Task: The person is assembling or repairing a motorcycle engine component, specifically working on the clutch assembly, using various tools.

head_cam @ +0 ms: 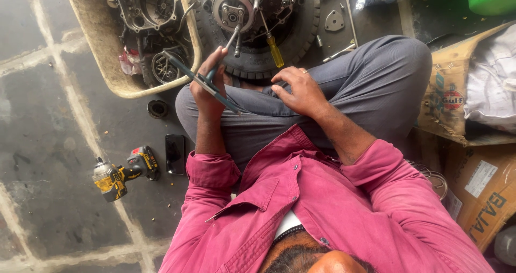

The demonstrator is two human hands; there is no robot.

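T-handle wrench (232,41): its shaft runs from the left hand (207,87) up toward 12 o'clock, with the tip at the clutch hub of the engine (232,7) that lies on a tyre (301,31). The left hand's fingers are closed round the wrench and a long grey bar (185,69) lying crosswise. The right hand (302,90) rests on the grey trouser leg, fingers loosely curled and holding nothing.

I judge the work goes best with the shaft kept in line with the fastener and the tip seated squarely, since a tilted shaft could slip off.

A yellow-handled screwdriver (276,50) leans just right of the wrench. At 3 o'clock sits a torn cardboard box (443,98) with a round red-and-blue label. At 4 o'clock a second brown carton (484,198) carries a white rectangular label. A yellow-and-black cordless driver (121,172) lies on the floor at 8 o'clock.
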